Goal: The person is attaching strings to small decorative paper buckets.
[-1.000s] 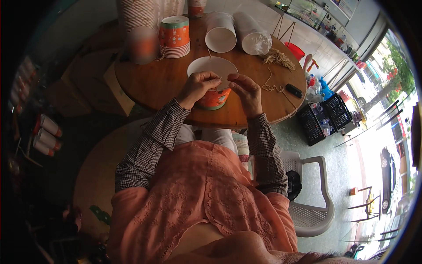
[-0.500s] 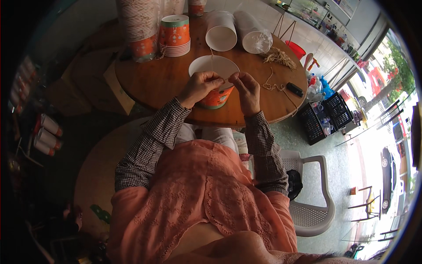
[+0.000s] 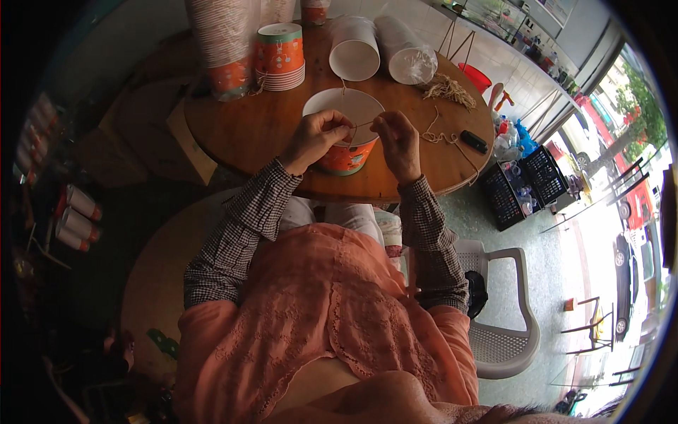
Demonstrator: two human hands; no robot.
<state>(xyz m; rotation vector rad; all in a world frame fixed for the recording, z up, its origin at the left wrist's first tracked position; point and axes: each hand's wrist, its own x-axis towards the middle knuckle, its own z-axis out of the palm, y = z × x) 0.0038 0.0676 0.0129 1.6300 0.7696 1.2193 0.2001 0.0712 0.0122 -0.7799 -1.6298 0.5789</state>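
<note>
A paper bucket [image 3: 345, 159], orange and green outside and white inside, stands upright near the front edge of the round wooden table [image 3: 247, 141]. Over its near rim my left hand [image 3: 319, 138] pinches a thin string [image 3: 363, 124]. My right hand [image 3: 399, 141] pinches the same string a little to the right, so a short length spans the gap between the fingers. More string shows at the bucket's far rim. To the right, a loose length of twine [image 3: 439, 136] lies curled on the table beside a small black object [image 3: 473, 142].
Behind the bucket stand a short stack of orange buckets [image 3: 280, 56] and a tall wrapped stack [image 3: 226, 53]. Two white sleeves of nested buckets [image 3: 354, 59] lie on their sides near a twine bundle [image 3: 450, 90]. A grey plastic chair [image 3: 505, 339] and black crates [image 3: 505, 198] are at the right.
My hands have drawn slightly apart, the right one shifting a little to the right, and string now shows stretched between them. The bucket has stayed in place.
</note>
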